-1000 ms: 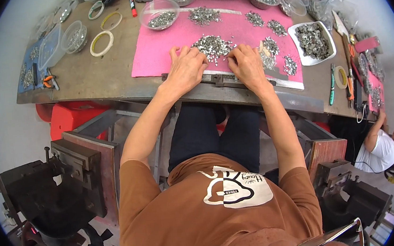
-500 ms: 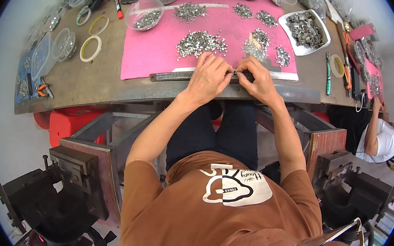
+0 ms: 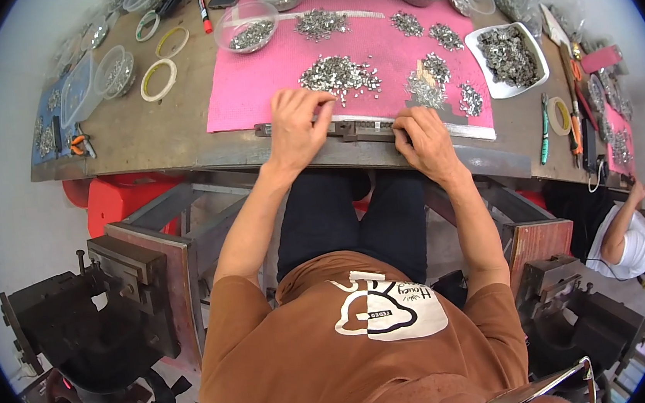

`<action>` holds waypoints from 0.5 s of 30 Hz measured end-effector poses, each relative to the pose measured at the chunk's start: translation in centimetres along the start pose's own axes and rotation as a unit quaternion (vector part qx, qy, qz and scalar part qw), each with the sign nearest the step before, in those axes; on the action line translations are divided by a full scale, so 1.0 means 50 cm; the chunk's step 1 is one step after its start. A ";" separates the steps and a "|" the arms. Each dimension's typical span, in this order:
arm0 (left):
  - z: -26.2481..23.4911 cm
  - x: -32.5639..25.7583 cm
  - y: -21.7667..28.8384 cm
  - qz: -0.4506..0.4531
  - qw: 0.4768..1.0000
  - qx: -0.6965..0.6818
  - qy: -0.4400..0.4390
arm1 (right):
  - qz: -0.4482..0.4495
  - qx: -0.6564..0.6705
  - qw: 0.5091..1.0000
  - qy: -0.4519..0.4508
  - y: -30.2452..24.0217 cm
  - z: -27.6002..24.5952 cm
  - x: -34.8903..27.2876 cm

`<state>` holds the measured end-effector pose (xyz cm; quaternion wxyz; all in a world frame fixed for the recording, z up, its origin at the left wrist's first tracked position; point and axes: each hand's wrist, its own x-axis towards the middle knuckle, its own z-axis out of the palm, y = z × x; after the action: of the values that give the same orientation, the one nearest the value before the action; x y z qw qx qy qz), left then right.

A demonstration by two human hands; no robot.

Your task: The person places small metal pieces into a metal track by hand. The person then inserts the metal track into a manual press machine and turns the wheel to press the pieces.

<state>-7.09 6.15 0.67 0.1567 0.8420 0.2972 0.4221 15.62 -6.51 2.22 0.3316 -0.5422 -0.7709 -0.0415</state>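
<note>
A narrow dark metal bar point(image 3: 366, 130) with a slotted top lies along the front edge of the bench. Over its left part is my left hand point(image 3: 297, 130), thumb and forefinger brought together close to the pile of small silver metal pieces point(image 3: 338, 74); whatever they pinch is too small to make out. My right hand point(image 3: 427, 143) rests at the bar's right part, fingers curled and closed against it. Its fingertips are partly hidden, so what they hold cannot be told. Under the bar's far side lies a pink mat point(image 3: 250, 92).
Smaller heaps of metal pieces point(image 3: 321, 23) dot the mat. Round plastic tubs point(image 3: 248, 28) stand behind, a white tray point(image 3: 511, 59) of pieces at right. Tape rolls point(image 3: 159, 80), pliers point(image 3: 80, 143) and a green pen point(image 3: 544, 130) lie aside. A co-worker point(image 3: 629, 238) sits far right.
My hands, together over the bar before, have come apart. The left moved leftward toward the silver pile; the right moved slightly right and down. More of the bar's middle now shows.
</note>
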 end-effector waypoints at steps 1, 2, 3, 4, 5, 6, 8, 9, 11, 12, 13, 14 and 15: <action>-0.008 -0.002 -0.009 -0.009 1.000 0.022 -0.004 | 0.001 0.002 1.000 0.000 0.002 0.000 0.000; -0.014 -0.003 -0.016 -0.015 0.999 0.032 -0.012 | 0.003 0.003 1.000 0.000 0.004 0.000 0.000; -0.019 -0.001 -0.016 -0.015 0.999 0.033 -0.011 | 0.002 0.004 1.000 0.000 0.004 0.001 0.001; -0.023 0.002 -0.016 -0.022 0.999 0.033 -0.035 | 0.000 -0.001 1.000 -0.004 0.004 0.002 0.000; -0.027 0.005 -0.016 -0.028 0.997 0.032 -0.059 | -0.002 -0.006 1.000 -0.007 0.004 0.001 0.000; -0.028 0.006 -0.017 -0.029 0.997 0.033 -0.057 | -0.004 -0.005 1.000 -0.008 0.003 -0.001 0.001; -0.026 0.012 -0.017 -0.015 0.995 0.055 -0.084 | -0.014 -0.008 1.000 -0.022 0.001 -0.008 0.005; -0.023 0.015 -0.016 -0.016 0.995 0.055 -0.083 | -0.015 -0.009 1.000 -0.023 0.003 -0.011 0.009; -0.018 0.022 -0.014 -0.021 0.990 0.071 -0.118 | 0.018 0.044 0.999 -0.027 0.010 -0.012 0.021; -0.012 0.026 -0.012 -0.021 0.990 0.071 -0.117 | 0.017 0.043 0.999 -0.027 0.015 -0.006 0.031; -0.006 0.029 -0.009 -0.027 0.989 0.079 -0.123 | 0.041 0.030 0.998 -0.022 0.015 0.007 0.047; -0.001 0.031 -0.005 -0.033 0.987 0.087 -0.128 | 0.065 0.016 0.998 -0.017 0.015 0.020 0.062; 0.002 0.030 -0.001 -0.034 0.987 0.089 -0.128 | 0.064 0.018 0.998 -0.016 0.016 0.037 0.076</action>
<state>-6.29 7.13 1.53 0.1323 0.8891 0.3395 0.2771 14.70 -2.34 2.65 0.3304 -0.5850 -0.7407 0.0023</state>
